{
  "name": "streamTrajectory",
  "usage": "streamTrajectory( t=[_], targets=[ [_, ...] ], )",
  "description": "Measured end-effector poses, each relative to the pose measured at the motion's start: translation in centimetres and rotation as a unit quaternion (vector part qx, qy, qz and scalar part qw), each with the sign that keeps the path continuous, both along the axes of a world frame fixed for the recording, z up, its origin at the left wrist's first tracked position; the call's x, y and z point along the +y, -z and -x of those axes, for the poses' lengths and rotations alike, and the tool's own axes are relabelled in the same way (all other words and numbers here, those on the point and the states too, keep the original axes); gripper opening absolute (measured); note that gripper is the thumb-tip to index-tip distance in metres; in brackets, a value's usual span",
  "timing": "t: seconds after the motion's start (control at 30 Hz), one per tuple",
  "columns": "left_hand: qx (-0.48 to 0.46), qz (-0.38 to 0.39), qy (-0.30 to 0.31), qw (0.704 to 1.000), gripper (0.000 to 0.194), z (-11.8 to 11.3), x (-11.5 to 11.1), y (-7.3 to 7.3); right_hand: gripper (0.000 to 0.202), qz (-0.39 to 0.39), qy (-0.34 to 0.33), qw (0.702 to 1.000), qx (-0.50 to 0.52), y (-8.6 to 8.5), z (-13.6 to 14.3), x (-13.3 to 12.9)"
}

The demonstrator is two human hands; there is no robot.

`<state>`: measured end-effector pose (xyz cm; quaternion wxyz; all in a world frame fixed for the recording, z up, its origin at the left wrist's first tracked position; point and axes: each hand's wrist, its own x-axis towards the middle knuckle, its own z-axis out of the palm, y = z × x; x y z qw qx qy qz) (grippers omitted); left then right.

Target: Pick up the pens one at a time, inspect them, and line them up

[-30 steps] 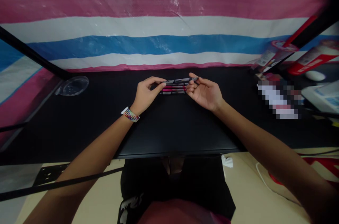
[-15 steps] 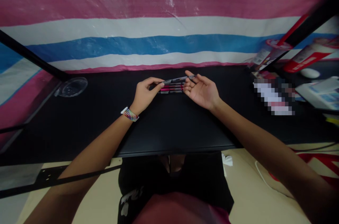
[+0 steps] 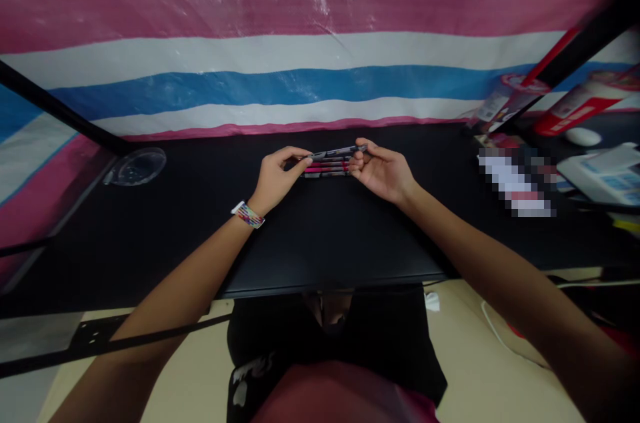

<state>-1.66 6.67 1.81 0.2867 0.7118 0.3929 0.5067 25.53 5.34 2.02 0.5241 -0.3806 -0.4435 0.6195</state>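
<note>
While a clear dish (image 3: 136, 165) sits idle at the far left of the black table (image 3: 320, 243), the person's left hand (image 3: 276, 177) pinches one end of a small bundle of pens (image 3: 327, 164) at the table's middle, close to the striped sheet (image 3: 300, 43); the right hand (image 3: 383, 173) closes fingertips on the other end. The step in hand looks like evening up the bundle; any next move calls for a firm grip at both ends so none slips.
</note>
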Motion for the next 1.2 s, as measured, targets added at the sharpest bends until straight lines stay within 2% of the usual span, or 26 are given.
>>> streamTrajectory(
  t=[0.1,0.2,0.27,0.37,0.57,0.7,0.83,1.2],
  targets=[
    [-0.010,-0.003,0.004,1.000,0.011,0.0,0.3,0.1,0.039,-0.013,0.007,1.000,0.001,0.0,-0.3,0.4],
    [-0.010,-0.005,-0.004,1.000,0.011,0.1,0.8,0.3,0.039,-0.080,0.055,0.992,-0.076,0.5,-0.8,1.3],
    [0.007,-0.008,-0.015,1.000,0.011,0.2,1.3,0.5,0.025,-0.155,0.128,0.965,-0.166,1.0,-1.2,2.0],
    [0.033,-0.003,-0.038,0.999,0.014,0.5,2.1,1.2,0.013,-0.220,0.159,0.929,-0.253,1.9,-1.6,3.0],
    [0.063,-0.005,-0.082,0.995,0.015,1.0,3.3,2.2,0.013,-0.269,0.161,0.880,-0.356,2.5,-1.4,3.5],
    [0.132,0.006,-0.104,0.986,0.018,0.9,3.0,1.7,0.020,-0.278,0.155,0.844,-0.431,2.5,-1.3,3.7],
    [0.154,0.013,-0.108,0.982,0.022,0.8,2.8,1.3,0.028,-0.283,0.147,0.816,-0.481,2.7,-1.4,3.9],
    [0.176,0.005,-0.100,0.979,0.024,1.1,3.5,2.2,0.030,-0.306,0.141,0.802,-0.493,3.4,-1.8,4.4]
  ],
)
